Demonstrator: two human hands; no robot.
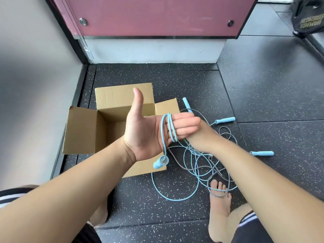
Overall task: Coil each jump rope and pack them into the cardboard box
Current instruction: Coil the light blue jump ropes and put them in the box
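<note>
While the left hand [145, 135] is held palm up over the box, thumb sticking straight up and fingers [187, 123] flat and together, a blue rope [171, 128] sits wound round those fingers in a few turns. One blue handle [159, 163] hangs off that rope just under the heel of the palm. Right hand [199, 133] is tucked behind the left fingertips, with only the wrist and the back of the hand showing, so I cannot tell if it grips the rope.

From the wound turns the blue rope drops into a loose tangle [201, 163] on the floor [263, 85], mixed with a grey rope [228, 131]. A wide blue loop runs out to the near side. A grey loop lies across the toes of a bare foot [219, 206].

Three more blue handles are on the floor: one [187, 104] just beside the box's right flap, one [225, 120] further right, and one [262, 153] off to the right of the right forearm.

Cardboard box [82, 130] stands open on the floor to the left of the tangle, flaps spread out, under and behind the left hand. Its inside is mostly hidden by the hand.

Floor is dark speckled matting. Pink panel [157, 14] on the wall beyond the box. Black item with gold lettering [308, 16] at far right.
</note>
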